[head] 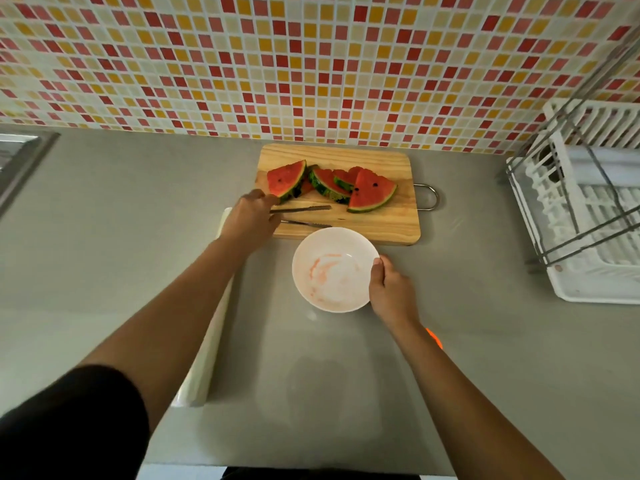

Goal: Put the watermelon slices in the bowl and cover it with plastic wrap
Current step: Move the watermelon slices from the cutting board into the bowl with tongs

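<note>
Several watermelon slices (370, 192) lie on a wooden cutting board (381, 223) near the tiled wall. A white bowl (332, 268) with pink juice smears stands just in front of the board, with nothing else in it. My right hand (389, 289) grips the bowl's right rim. My left hand (251, 218) holds metal tongs (301, 209) at the board's left edge, their two arms apart and pointing right, just below the leftmost slice (285, 178). A roll of plastic wrap (211, 341) lies on the counter, partly hidden under my left forearm.
A white dish rack (588, 209) with a metal frame stands at the right. A steel sink edge (20, 157) shows at the far left. The grey counter (121, 237) runs to a front edge near the bottom of the view.
</note>
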A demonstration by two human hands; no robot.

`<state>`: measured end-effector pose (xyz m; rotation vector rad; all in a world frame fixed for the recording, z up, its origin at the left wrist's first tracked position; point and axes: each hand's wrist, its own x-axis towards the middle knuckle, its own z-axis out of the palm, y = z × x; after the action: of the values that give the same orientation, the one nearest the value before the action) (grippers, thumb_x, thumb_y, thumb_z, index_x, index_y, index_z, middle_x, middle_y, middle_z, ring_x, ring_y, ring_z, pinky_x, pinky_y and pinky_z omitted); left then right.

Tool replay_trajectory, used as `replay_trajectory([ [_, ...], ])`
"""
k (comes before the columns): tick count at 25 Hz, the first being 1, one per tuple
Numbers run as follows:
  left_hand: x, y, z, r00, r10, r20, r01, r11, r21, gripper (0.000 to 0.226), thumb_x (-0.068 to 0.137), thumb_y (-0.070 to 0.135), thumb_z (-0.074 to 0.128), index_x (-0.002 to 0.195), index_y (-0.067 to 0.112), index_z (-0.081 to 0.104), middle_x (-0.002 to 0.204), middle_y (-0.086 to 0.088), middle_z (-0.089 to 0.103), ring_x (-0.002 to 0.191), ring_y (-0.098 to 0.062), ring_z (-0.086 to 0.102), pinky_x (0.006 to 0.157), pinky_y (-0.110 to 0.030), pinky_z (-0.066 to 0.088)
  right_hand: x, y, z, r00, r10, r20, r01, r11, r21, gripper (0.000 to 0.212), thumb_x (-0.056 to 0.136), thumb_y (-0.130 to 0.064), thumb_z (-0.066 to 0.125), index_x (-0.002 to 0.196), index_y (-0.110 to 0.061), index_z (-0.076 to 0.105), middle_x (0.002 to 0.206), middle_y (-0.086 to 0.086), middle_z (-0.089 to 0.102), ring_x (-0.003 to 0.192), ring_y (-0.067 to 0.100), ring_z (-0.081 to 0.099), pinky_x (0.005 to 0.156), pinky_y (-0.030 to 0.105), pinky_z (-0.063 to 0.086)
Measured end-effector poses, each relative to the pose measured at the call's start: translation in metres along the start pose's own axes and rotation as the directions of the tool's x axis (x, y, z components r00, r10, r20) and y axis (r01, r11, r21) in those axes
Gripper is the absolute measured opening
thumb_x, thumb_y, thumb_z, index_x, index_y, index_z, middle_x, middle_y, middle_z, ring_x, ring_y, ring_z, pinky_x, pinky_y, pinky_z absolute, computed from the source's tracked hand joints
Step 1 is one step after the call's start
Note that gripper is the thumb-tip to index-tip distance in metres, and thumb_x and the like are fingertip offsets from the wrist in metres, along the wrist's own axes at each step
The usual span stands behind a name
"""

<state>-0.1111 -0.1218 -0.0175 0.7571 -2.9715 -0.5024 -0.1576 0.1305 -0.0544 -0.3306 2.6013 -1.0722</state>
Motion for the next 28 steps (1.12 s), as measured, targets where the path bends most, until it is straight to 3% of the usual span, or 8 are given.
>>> replay_trajectory([
  [3,0.018,0.000,0.008,0.978,0.125,0.168,-0.157,0.968,0.196,0.040,0.093,0.032,0.055,0.129,0.014,0.056,0.130,-0.015,0.052,0.116,-0.033,0.050,0.097,-0.045,0.045,0.001,0.001,0.001,1.000,-0.013,-0.007,0.013,1.000,0.005,0.037,0.099,-0.029,0.031,0.125,-0.015,0.054,0.106,0.017,0.068,0.098,0.037,0.059,0.074,0.035,0.042],
  [13,0.024,-0.002,0.024,0.973,0.180,0.142,-0.221,0.897,0.382,0.035,0.096,0.028,0.050,0.125,0.008,0.052,0.128,-0.016,0.048,0.119,-0.032,0.043,0.096,-0.044,0.042,0.001,-0.001,-0.001,0.999,-0.033,0.001,0.033,0.999,-0.009,0.035,0.099,-0.029,0.031,0.121,-0.014,0.056,0.102,0.015,0.068,0.094,0.036,0.060,0.072,0.033,0.042],
  [15,0.022,-0.002,0.020,0.980,0.147,0.137,-0.184,0.932,0.313,0.037,0.098,0.031,0.046,0.124,0.006,0.051,0.125,-0.019,0.052,0.116,-0.034,0.046,0.094,-0.045,0.042,0.001,-0.001,-0.001,0.999,-0.033,0.007,0.033,0.999,-0.008,0.035,0.099,-0.029,0.031,0.120,-0.014,0.056,0.102,0.015,0.069,0.094,0.036,0.060,0.074,0.035,0.044],
  [18,0.022,0.001,0.007,0.980,0.102,0.173,-0.092,0.994,-0.065,0.032,0.100,0.030,0.042,0.119,0.006,0.049,0.104,-0.018,0.060,0.088,-0.028,0.055,0.073,-0.037,0.045,0.002,-0.001,-0.001,1.000,-0.028,0.004,0.028,1.000,-0.004,0.035,0.099,-0.028,0.032,0.118,-0.014,0.057,0.102,0.016,0.068,0.095,0.037,0.060,0.075,0.036,0.045],
  [20,0.024,0.004,0.000,0.967,0.158,0.202,-0.119,0.974,-0.192,0.029,0.100,0.029,0.042,0.117,0.007,0.050,0.094,-0.011,0.057,0.076,-0.021,0.052,0.066,-0.031,0.038,0.002,-0.001,-0.001,1.000,-0.028,0.002,0.028,1.000,-0.003,0.035,0.099,-0.028,0.032,0.119,-0.013,0.057,0.102,0.017,0.068,0.095,0.038,0.060,0.074,0.035,0.043],
  [25,0.033,0.014,0.004,0.918,0.194,0.346,-0.129,0.971,-0.201,0.033,0.099,0.037,0.042,0.098,0.011,0.063,0.082,-0.007,0.058,0.078,-0.021,0.052,0.068,-0.029,0.036,0.002,-0.001,0.001,0.999,-0.030,-0.014,0.030,0.999,-0.014,0.036,0.100,-0.028,0.032,0.122,-0.012,0.055,0.104,0.018,0.068,0.096,0.039,0.060,0.074,0.036,0.044],
  [28,0.039,0.026,0.017,0.918,0.189,0.347,-0.127,0.973,-0.194,0.040,0.098,0.041,0.044,0.105,0.010,0.068,0.083,-0.005,0.060,0.078,-0.019,0.052,0.064,-0.029,0.034,0.003,0.000,0.002,1.000,-0.014,-0.013,0.014,1.000,-0.020,0.038,0.100,-0.030,0.030,0.124,-0.014,0.054,0.106,0.018,0.068,0.097,0.039,0.060,0.077,0.037,0.046],
])
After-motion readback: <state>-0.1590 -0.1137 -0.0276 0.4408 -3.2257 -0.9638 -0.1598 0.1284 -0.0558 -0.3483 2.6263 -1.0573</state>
